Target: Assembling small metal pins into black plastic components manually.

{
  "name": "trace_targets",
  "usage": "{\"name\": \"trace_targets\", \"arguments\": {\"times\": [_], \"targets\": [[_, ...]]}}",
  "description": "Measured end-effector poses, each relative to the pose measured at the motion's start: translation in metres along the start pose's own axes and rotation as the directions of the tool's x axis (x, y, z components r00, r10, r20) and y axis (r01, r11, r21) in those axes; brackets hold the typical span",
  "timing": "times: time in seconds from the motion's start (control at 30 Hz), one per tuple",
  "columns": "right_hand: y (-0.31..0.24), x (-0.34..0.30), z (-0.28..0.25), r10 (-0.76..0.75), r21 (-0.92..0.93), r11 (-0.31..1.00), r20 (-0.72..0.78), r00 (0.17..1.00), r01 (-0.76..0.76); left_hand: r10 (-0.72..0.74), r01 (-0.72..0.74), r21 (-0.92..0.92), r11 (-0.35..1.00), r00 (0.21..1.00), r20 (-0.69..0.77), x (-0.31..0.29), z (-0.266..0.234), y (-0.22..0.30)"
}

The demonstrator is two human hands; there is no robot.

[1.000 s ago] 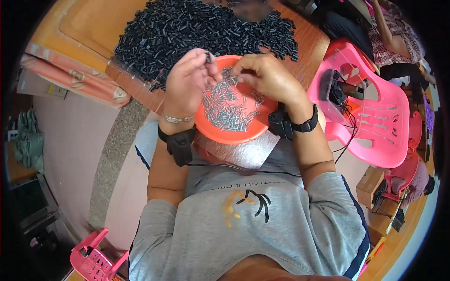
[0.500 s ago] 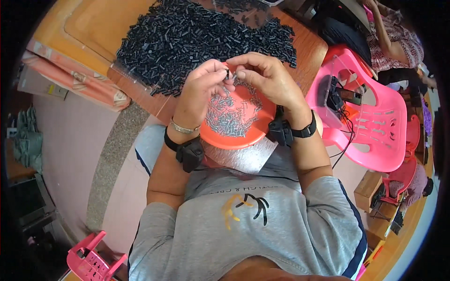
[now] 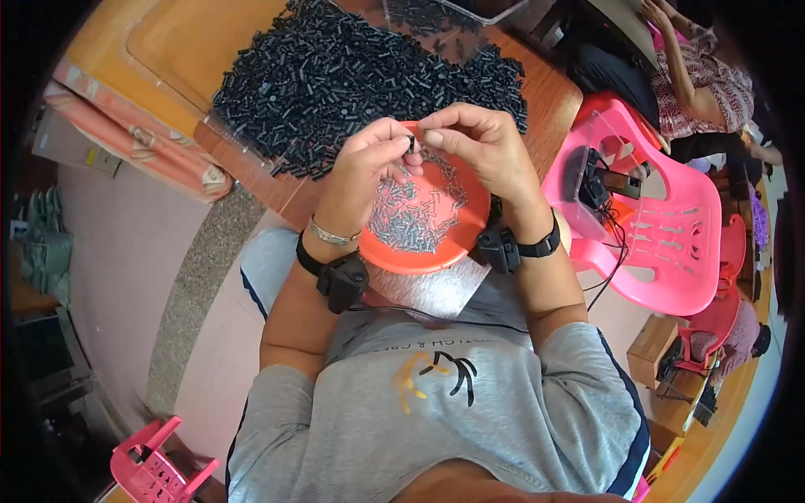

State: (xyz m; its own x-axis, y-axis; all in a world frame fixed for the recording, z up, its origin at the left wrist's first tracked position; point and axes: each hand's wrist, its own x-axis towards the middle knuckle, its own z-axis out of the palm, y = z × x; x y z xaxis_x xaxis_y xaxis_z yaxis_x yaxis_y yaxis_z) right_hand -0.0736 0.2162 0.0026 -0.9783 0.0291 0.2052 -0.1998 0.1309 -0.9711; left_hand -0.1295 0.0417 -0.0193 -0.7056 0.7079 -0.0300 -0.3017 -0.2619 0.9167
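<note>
My left hand pinches a small black cylindrical piece upright between thumb and fingers. Close beside it, my right hand has its thumb and forefinger pressed together near the piece's top; whatever they hold is too small to make out. Beneath both hands an orange-red plastic basin rests at my lap, holding many small silvery screws. Just beyond the hands, a large heap of similar black cylindrical pieces covers much of the wooden table.
A clear plastic box stands at the heap's far side. To the right, a pink plastic chair carries a black device with cables. Another person sits at the far right. A cloth hangs at the table's left.
My right hand has drawn slightly away from the black piece, leaving a small gap. The left hand keeps its pinch, and the view has shifted a little.
</note>
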Motion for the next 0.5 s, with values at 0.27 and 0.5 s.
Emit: {"name": "trace_targets", "arguments": {"times": [0.27, 0.5], "targets": [[0.0027, 0.0033, 0.0017, -0.075, -0.009, 0.997, -0.039, 0.996, 0.075, 0.0, 0.0, -0.005, 1.0, 1.0, 0.026, -0.0005, 0.0036, -0.0016], [0.0013, 0.0026, 0.0051, -0.089, -0.013, 0.996, -0.009, 0.996, 0.089, -0.015, 0.014, 0.021, 1.0, 0.999, 0.051, -0.0001, 0.0016, -0.0019]]}}
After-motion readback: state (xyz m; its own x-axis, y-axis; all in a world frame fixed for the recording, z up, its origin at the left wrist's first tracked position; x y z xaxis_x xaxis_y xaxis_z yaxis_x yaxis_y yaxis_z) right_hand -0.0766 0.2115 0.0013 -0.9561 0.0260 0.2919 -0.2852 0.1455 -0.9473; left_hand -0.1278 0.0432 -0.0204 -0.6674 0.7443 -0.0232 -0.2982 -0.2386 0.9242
